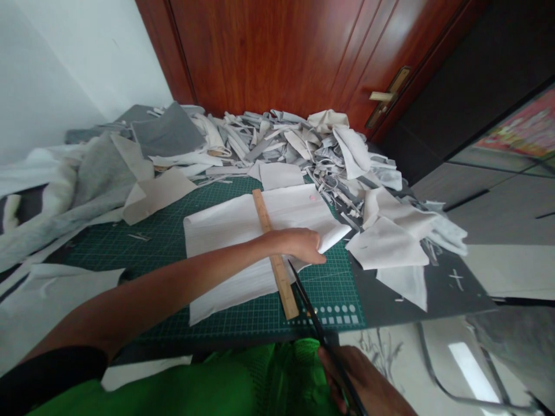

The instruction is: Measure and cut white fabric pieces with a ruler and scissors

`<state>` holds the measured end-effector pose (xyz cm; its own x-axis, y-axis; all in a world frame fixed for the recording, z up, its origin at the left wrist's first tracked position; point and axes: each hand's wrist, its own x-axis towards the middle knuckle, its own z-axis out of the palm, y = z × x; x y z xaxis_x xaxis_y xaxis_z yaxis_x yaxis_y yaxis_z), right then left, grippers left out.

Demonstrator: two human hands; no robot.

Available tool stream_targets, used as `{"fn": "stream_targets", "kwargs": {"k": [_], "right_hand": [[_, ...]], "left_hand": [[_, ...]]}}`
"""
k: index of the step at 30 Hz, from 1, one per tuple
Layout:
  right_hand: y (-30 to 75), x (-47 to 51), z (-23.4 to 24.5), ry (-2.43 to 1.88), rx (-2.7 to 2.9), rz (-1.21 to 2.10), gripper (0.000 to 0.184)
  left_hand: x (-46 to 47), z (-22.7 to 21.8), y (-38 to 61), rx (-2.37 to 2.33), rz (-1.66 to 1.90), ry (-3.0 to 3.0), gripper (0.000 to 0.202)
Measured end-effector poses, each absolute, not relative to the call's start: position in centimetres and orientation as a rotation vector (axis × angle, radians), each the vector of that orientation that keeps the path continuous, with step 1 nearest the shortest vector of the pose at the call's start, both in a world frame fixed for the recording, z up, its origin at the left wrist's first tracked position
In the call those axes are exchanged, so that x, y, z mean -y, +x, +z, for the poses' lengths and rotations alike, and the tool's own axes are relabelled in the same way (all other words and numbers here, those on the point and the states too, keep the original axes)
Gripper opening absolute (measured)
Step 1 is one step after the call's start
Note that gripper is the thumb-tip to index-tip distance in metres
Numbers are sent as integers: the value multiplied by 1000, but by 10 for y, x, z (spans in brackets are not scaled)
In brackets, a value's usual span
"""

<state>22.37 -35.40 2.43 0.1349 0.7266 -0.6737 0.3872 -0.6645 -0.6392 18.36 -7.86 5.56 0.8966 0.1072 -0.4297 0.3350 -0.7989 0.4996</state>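
Note:
A white piece of cloth [221, 231] lies on a green cutting mat [342, 289], with a wooden ruler [286, 289] across it. My left hand [303, 244] reaches over the ruler, its fingers closed on the cloth's right part, which is lifted and folded. In the lower right my right hand [364, 378] grips long dark scissors [312, 312]. Their blades point away from me, and the tip meets the cloth just right of the ruler. How far the blades are apart cannot be made out. The handles are partly hidden by my fingers.
Heaped white and grey cloth scraps [277, 138] line the table's back edge before a wooden door [269, 52]. Larger grey cloth [99, 173] is piled at left. Cut white pieces [390, 242] lie at right on the dark tabletop [459, 289]. A metal-framed chair [437, 370] stands lower right.

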Motion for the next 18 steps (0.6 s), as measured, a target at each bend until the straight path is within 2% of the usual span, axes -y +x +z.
{"fn": "stream_targets", "kwargs": {"k": [10, 18], "right_hand": [[229, 346, 5, -2099, 1127, 1481, 68], [229, 345, 11, -2171, 1110, 1460, 66]], "left_hand": [[83, 56, 189, -261, -535, 2490, 50], [87, 59, 194, -272, -523, 2483, 51]]}}
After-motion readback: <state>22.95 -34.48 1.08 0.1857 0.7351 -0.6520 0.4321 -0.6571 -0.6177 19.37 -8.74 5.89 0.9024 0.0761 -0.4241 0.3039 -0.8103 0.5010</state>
